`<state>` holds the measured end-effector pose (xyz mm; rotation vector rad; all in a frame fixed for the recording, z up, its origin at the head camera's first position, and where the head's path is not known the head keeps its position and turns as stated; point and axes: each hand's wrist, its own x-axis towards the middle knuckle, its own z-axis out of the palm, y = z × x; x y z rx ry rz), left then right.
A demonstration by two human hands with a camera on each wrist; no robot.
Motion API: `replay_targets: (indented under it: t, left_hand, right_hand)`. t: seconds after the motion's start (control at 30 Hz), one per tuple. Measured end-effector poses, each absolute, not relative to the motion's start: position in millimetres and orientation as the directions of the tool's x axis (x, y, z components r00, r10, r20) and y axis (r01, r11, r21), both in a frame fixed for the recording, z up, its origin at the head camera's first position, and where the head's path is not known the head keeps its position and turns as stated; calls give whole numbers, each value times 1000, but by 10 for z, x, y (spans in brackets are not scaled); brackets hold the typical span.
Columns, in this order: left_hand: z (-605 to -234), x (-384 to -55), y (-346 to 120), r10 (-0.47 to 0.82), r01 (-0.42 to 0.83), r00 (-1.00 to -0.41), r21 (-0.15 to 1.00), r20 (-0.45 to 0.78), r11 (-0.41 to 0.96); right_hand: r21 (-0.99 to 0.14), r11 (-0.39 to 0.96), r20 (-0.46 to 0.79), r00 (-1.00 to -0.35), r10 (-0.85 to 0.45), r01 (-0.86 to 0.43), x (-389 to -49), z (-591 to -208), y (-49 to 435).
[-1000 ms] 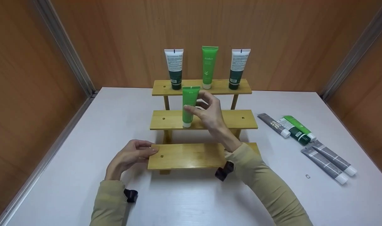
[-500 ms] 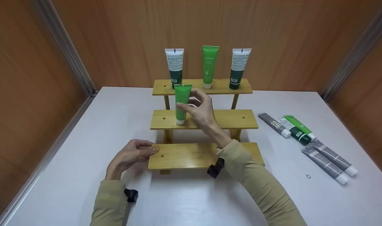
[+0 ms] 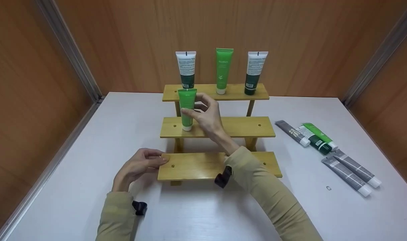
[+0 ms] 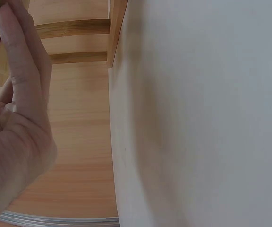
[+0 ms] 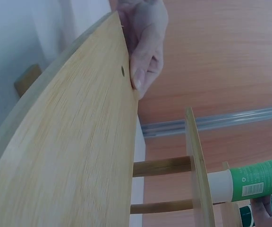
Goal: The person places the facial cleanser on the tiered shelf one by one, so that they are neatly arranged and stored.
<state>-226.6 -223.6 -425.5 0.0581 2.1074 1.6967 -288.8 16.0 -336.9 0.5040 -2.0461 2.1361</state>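
Observation:
My right hand (image 3: 208, 115) pinches a green tube (image 3: 187, 100) upright, white cap down, over the left part of the middle step of a three-tier wooden stand (image 3: 193, 167). In the right wrist view the cap of this green tube (image 5: 256, 182) appears to meet the board. My left hand (image 3: 139, 165) grips the left end of the lowest step between thumb and fingers; the right wrist view shows its thumb on the board's edge. On the top step stand two white-and-dark-green tubes (image 3: 186, 67) (image 3: 256, 72) with a bright green tube (image 3: 224, 70) between them.
To the right on the white table (image 3: 196, 211) lie a grey tube (image 3: 292, 133), a dark-green-and-white tube (image 3: 313, 140), a green tube (image 3: 318, 134) and two silver-grey tubes (image 3: 347, 175). A small ring (image 3: 328, 188) lies near them. Wooden walls (image 3: 139, 43) enclose the table.
My right hand has moved left along the middle step with the green tube, from near its middle toward the left screw hole. My left hand has stayed at the lowest step.

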Motion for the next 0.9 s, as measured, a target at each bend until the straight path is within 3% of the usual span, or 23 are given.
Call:
replay_targets:
  t: [0.6,0.9]
  left_hand:
    - [-4264,-2267,-2228,282,-236,-912,942,-299,238]
    - [-4260,-2273,-2216,274,-242,-911,937,-308,251]
  right_hand:
    - [-940,-19,339,-924,-178,-341,-2891,-3366,146]
    - [-908,-56,414,-865,-284,-416,-2780,-3370,420]
